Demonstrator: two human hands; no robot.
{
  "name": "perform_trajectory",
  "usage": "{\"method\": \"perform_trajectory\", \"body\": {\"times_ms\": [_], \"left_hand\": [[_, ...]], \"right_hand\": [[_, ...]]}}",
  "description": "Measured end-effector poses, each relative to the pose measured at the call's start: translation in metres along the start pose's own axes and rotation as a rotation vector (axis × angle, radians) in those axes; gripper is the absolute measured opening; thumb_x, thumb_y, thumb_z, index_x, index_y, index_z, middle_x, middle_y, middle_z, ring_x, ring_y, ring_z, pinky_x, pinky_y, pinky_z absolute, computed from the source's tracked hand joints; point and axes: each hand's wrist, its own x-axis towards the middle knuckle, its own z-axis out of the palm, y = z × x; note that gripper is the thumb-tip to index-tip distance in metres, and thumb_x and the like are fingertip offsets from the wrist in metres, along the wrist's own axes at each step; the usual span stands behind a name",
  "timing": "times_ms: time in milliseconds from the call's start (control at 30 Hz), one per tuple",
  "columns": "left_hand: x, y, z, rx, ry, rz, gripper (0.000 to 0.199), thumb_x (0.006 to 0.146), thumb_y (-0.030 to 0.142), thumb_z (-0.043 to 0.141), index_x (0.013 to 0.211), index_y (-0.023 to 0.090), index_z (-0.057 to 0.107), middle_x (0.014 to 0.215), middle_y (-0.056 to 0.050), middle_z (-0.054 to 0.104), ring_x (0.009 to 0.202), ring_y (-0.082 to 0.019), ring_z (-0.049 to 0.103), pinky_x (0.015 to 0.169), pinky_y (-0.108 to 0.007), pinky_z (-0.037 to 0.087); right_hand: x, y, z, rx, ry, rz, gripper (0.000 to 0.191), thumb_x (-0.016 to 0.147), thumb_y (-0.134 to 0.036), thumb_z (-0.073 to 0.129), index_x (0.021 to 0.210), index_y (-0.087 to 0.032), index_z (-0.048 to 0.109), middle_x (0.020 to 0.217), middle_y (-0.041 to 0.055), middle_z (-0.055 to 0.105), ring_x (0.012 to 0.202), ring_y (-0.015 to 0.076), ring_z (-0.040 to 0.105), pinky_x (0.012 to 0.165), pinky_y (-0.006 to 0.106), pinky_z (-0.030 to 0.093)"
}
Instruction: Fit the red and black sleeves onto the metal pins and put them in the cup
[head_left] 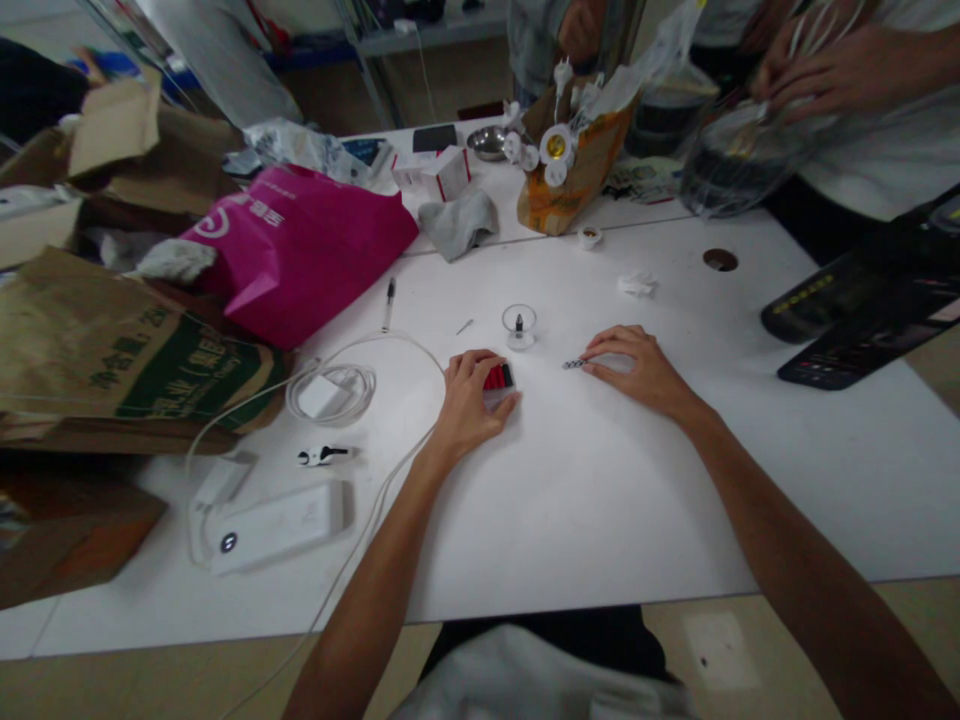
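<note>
My left hand (471,405) is closed around the sides of a small clear-edged case with red and black contents (499,377), which rests on the white table. Part of the case is hidden under my fingers. With fingertips and thumb, my right hand (634,368) pinches a small black-and-white patterned strip (574,364) close to the tabletop. Just beyond and between the two hands stands a small round clear cup (519,328) with a dark pointed piece in it. A thin small grey piece (465,327) lies to the cup's left.
A white power bank (281,525), a coiled cable (364,395) and a black-and-white clipper-like tool (324,456) lie at left. Behind them are a magenta bag (300,250) and cardboard boxes. A dark phone (870,330) stands at right. Another person's hands hold a plastic bag (739,165).
</note>
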Motion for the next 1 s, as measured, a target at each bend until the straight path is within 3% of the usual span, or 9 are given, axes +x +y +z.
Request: {"method": "perform_trajectory", "body": {"times_ms": [1000], "left_hand": [[-0.002,-0.0038,0.0035,-0.006,0.037,0.038,0.059,0.091,0.036,0.089,0.145,0.024,0.068,0.148,-0.016,0.068,0.136,-0.039,0.06,0.124,-0.063,0.05]], "right_hand": [[-0.0009,0.0035,0.0011,-0.014,-0.004,-0.014,0.012,0.106,-0.043,0.083,0.113,-0.036,0.089,0.127,0.006,0.084,0.124,0.0358,0.072,0.12,0.063,0.048]]}}
